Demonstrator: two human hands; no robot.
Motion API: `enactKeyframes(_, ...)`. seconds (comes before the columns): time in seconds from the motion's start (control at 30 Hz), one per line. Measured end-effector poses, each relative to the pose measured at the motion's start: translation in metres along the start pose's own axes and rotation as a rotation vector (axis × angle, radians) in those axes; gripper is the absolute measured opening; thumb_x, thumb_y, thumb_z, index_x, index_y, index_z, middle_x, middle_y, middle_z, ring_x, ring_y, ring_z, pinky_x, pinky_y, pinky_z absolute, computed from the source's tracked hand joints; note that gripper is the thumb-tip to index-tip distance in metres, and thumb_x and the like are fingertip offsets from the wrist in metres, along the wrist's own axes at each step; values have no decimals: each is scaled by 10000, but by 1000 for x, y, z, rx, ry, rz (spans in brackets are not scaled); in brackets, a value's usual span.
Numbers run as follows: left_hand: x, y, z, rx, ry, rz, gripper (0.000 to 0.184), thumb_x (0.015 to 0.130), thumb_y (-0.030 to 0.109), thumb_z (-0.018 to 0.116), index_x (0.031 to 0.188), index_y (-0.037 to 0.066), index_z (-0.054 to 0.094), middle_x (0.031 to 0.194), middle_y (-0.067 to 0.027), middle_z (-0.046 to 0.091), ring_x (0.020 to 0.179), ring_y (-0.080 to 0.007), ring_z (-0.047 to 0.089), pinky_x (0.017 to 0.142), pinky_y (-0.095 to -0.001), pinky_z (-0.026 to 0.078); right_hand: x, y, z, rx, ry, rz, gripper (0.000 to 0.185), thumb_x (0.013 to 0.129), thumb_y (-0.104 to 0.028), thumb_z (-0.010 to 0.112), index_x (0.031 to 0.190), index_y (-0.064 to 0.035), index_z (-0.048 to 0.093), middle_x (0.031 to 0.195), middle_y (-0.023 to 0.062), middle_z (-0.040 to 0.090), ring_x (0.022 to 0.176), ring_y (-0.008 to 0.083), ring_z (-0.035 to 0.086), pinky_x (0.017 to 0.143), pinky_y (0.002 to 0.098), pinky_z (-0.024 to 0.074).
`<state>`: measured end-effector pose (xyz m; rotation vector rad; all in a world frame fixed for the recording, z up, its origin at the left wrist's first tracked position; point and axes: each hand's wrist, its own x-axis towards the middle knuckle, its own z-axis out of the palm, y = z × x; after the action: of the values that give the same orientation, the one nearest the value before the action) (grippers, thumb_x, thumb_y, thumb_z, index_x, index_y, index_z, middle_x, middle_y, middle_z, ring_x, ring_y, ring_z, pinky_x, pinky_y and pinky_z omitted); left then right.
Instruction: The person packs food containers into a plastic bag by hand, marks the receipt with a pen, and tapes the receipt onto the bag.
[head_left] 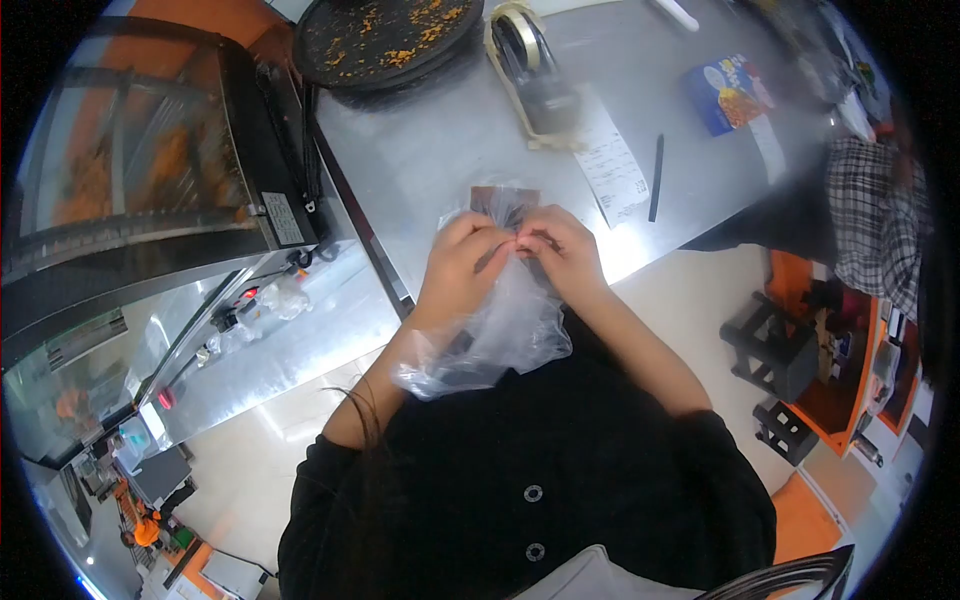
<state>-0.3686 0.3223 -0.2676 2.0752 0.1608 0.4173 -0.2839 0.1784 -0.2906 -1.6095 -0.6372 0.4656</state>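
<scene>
Both my hands meet at a clear plastic bag (510, 325) above the near edge of the steel table (400, 150). My left hand (465, 260) pinches the bag's gathered plastic between thumb and fingers. Close against it, my right hand (560, 250) grips the same gathered part with its fingertips. The loose end of the bag hangs toward my body. Beyond my fingers, a flat brown item (503, 200) shows through or beside the plastic; its kind is unclear.
On the table are a tape dispenser (530, 70), a printed receipt (610, 165), a black pen (656, 178), a blue box (728, 93) and a round dark tray with orange crumbs (390, 40). A glass display case (130, 150) stands at left, black stools (770, 345) at right.
</scene>
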Motion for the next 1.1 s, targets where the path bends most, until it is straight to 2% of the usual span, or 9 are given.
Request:
enactKeyframes(0.2, 2, 8, 0, 189, -36, -102, 124, 651, 99, 684, 755, 113, 618, 892, -11, 486, 888, -208, 489, 739, -363, 314, 7, -11, -3, -69, 84, 42, 95, 778, 51, 569, 848, 0, 531, 815, 80, 531, 686, 162, 565, 588, 271, 481)
enactKeyframes(0.4, 1, 15, -1, 301, -69, -98, 129, 658, 108, 687, 770, 119, 624, 891, -20, 492, 892, -202, 512, 748, -362, 310, 6, 5, -1, 47, 130, 110, 59, 810, 37, 545, 856, 6, 524, 840, 78, 522, 693, 132, 558, 614, 251, 492)
enactKeyframes(0.6, -3, -8, -10, 383, -204, 146, 313, 643, 127, 672, 949, 158, 612, 984, -20, 505, 934, -199, 497, 733, -373, 284, 14, 15, -11, 293, 37, 223, 43, 868, -12, 509, 909, -10, 494, 888, 45, 504, 750, 115, 544, 674, 245, 488)
enactKeyframes(0.7, -8, -5, -6, 477, -170, 134, 413, 635, 179, 665, 1040, 173, 589, 1018, -31, 511, 954, -217, 491, 744, -395, 280, 19, 17, -16, 422, -66, 270, 36, 896, -62, 486, 916, -33, 483, 898, 34, 497, 776, 114, 534, 722, 260, 480)
enactKeyframes(0.87, -22, -25, 25, 523, 32, 127, 359, 619, 240, 665, 962, 149, 615, 1003, -43, 523, 990, -227, 469, 753, -445, 270, 18, 38, -11, 374, -91, 195, 112, 878, -132, 536, 933, -56, 474, 874, 30, 504, 838, 121, 500, 739, 258, 432)
enactKeyframes(0.93, -33, -16, 27, 428, 144, 62, 322, 622, 246, 651, 925, 139, 624, 1001, -48, 532, 985, -230, 469, 766, -445, 281, 16, 17, -11, 131, -84, 169, 118, 857, -106, 509, 962, -52, 504, 878, 22, 510, 824, 113, 493, 717, 251, 424)
enactKeyframes(0.97, -41, -29, 43, 39, 196, -110, 308, 637, 244, 634, 926, 137, 625, 1010, -53, 535, 989, -238, 469, 781, -451, 286, 15, 14, -11, 9, -80, 254, 137, 859, -101, 479, 981, -52, 519, 895, 20, 515, 826, 125, 496, 715, 251, 420)
enactKeyframes(1.03, -58, -45, 43, -57, 262, -114, 293, 665, 238, 609, 937, 131, 621, 1021, -63, 540, 997, -249, 470, 807, -456, 292, 21, 66, -13, 13, 84, 20, 122, 908, -190, 472, 936, -73, 493, 841, 5, 479, 769, 73, 463, 658, 205, 385)
enactKeyframes(1.1, -61, -29, 29, 543, 220, 132, 285, 694, 231, 592, 958, 124, 611, 1027, -73, 544, 1003, -256, 472, 830, -454, 294, 43, 20, -29, 238, -12, 158, 231, 916, -327, 491, 924, -99, 461, 824, 12, 425, 730, 78, 465, 664, 195, 385)
